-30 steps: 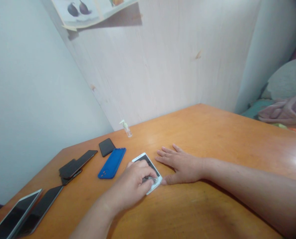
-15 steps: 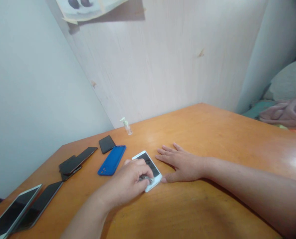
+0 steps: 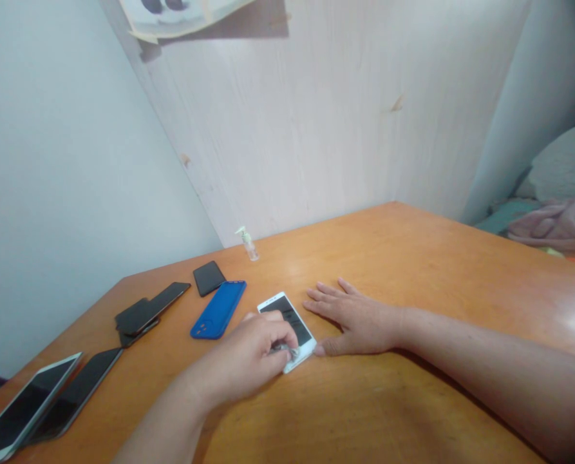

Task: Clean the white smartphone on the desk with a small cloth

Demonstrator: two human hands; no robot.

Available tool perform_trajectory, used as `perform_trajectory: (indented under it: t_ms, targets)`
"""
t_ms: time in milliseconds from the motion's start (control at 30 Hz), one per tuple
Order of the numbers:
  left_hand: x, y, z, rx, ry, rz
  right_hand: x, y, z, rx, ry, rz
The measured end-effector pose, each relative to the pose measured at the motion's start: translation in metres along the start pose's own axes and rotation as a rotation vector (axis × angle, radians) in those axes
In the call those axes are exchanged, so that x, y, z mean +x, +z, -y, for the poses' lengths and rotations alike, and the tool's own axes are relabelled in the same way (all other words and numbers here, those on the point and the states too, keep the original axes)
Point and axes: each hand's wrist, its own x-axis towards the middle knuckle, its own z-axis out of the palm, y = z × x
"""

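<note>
A white smartphone (image 3: 301, 361) lies screen up on the wooden table. My left hand (image 3: 253, 348) is closed over its near left part, with thumb and fingers pinched round a small crumpled greyish-white wad (image 3: 291, 352). The wad rests against the phone's lower end; whether it is cloth or tissue I cannot tell. To the right of the phone, my right hand (image 3: 352, 319) lies flat, palm down, fingers spread. Its thumb tip is at the phone's lower right corner. Just left of the phone is a blue phone case (image 3: 219, 310).
Behind the case lies a dark phone (image 3: 208, 278). Several dark phones (image 3: 154, 306) overlap farther left. A white-framed tablet (image 3: 31, 403) leans over another dark device (image 3: 82, 393). A clear pump bottle (image 3: 250, 246) stands by the wall; bedding (image 3: 557, 222) shows at right.
The camera view has shifted slightly. Both hands keep nearly the same pose, the left still closed at the phone's lower end and the right still flat.
</note>
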Motion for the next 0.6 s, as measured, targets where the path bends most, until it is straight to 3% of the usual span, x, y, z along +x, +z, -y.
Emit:
perform_trajectory:
  t_ms: [67, 233, 400, 467, 600]
  targets:
    - [0.001, -0.001, 0.007, -0.013, -0.029, -0.01, 0.0, 0.0, 0.0, -0.004, 0.004, 0.007]
    - [0.01, 0.003, 0.023, 0.038, -0.129, -0.188, 0.0, -0.001, 0.001, -0.001, 0.002, -0.002]
    - [0.007, 0.004, 0.006, -0.049, 0.001, -0.052, 0.001, 0.001, 0.0, -0.01, 0.009, -0.008]
    - [0.006, 0.003, 0.01, -0.074, -0.009, -0.022, 0.001, 0.002, 0.0, -0.012, 0.01, -0.007]
    - [0.01, 0.002, 0.036, -0.016, -0.145, -0.174, 0.001, 0.001, 0.0, -0.001, 0.003, -0.018]
